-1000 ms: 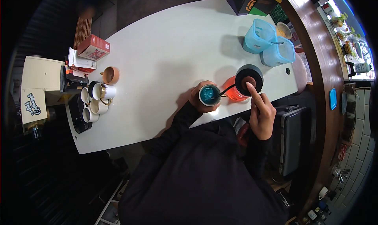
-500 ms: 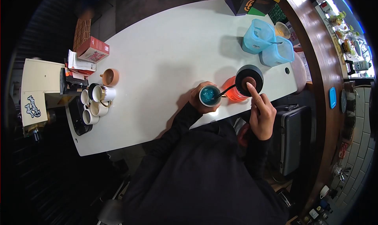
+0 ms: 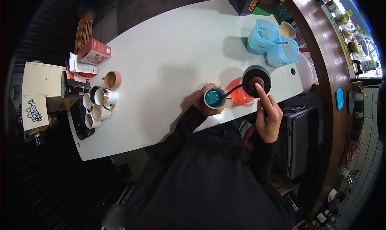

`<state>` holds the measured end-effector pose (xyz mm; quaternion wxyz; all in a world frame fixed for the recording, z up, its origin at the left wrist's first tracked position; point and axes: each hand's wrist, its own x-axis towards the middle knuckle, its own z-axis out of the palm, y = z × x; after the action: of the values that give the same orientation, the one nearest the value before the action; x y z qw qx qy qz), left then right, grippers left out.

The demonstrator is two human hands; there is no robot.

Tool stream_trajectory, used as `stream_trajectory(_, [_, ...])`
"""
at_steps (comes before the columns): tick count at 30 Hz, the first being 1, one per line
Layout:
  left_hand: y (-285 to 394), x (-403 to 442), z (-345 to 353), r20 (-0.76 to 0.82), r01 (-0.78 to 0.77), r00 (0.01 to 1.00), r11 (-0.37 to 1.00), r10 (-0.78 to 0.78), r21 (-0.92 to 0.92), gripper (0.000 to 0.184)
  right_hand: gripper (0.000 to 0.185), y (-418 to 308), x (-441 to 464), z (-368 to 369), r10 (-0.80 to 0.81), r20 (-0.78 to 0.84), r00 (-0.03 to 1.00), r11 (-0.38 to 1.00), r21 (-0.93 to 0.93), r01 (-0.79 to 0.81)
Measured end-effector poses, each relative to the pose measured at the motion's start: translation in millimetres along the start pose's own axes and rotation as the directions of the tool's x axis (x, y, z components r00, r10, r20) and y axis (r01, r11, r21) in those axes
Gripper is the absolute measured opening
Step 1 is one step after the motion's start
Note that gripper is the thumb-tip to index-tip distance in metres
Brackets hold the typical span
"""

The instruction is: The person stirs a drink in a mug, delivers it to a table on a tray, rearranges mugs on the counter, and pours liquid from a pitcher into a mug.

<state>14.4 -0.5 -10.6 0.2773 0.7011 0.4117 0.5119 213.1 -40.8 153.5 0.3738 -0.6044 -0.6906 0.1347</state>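
My left hand [image 3: 201, 99] is wrapped round a cup [image 3: 214, 97] with a blue-looking inside and glossy liquid in it. A gold handle shows on the cup's right side. To its right is a gooseneck kettle [image 3: 241, 94] with a red see-through body and a black round lid [image 3: 257, 82]. The kettle's thin curved black spout [image 3: 233, 90] reaches to the cup's rim. My right hand [image 3: 268, 119] rests its index finger on the brown knob of the lid. Its other fingers curl in, seemingly round the kettle's handle, which is hidden.
Several mugs [image 3: 93, 119] and a brown cup [image 3: 113, 80] stand at the table's left end by a red box [image 3: 95, 51]. Two light-blue containers [image 3: 263, 35] are at the back right. A wooden ledge [image 3: 327, 69] runs along the right, above a dark case [image 3: 301, 143].
The kettle's lid and my right index finger have shifted slightly to the right. My left hand and the cup stay almost where they were.
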Motion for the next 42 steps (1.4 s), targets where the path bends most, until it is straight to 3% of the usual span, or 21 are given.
stream_trajectory(11, [0,-1,-3,0.043,0.070,0.997,0.993,-0.067,-0.097,0.070,0.065,12,-1,4,0.030,-0.034,0.999,0.972,0.233,-0.022])
stream_trajectory(14, [0,-2,-5,0.065,0.089,0.995,0.988,-0.081,-0.125,0.070,0.065,16,-8,0,0.263,0.076,0.962,0.853,0.447,-0.269])
stream_trajectory(17, [1,-2,-6,0.081,0.107,0.992,0.986,-0.097,-0.131,0.069,0.070,8,-4,-11,0.427,0.077,0.901,0.649,0.668,-0.364])
stream_trajectory(20, [1,0,-8,0.084,0.094,0.993,0.985,-0.082,-0.146,0.068,0.071,21,-3,-23,0.446,-0.052,0.894,0.667,0.685,-0.293])
stream_trajectory(26, [-3,-1,-3,0.037,0.063,0.998,0.992,-0.059,-0.110,0.070,0.072,76,-12,-44,0.495,-0.202,0.845,0.765,0.563,-0.313])
stream_trajectory(29, [-2,-1,-1,0.026,0.058,0.998,0.994,-0.056,-0.089,0.069,0.074,115,-22,-38,0.566,-0.179,0.804,0.732,0.557,-0.392])
stream_trajectory(31, [-3,-1,-2,0.024,0.056,0.998,0.996,-0.054,-0.076,0.069,0.076,141,-30,-23,0.574,-0.169,0.801,0.691,0.625,-0.363])
stream_trajectory(36, [-3,-1,-4,0.044,0.075,0.996,0.996,-0.073,-0.052,0.070,0.077,160,-42,-2,0.602,-0.092,0.793,0.676,0.587,-0.445])
stream_trajectory(42, [-2,-1,-3,0.043,0.086,0.996,0.993,-0.083,-0.082,0.070,0.076,177,-38,15,0.506,-0.141,0.851,0.759,0.541,-0.362])
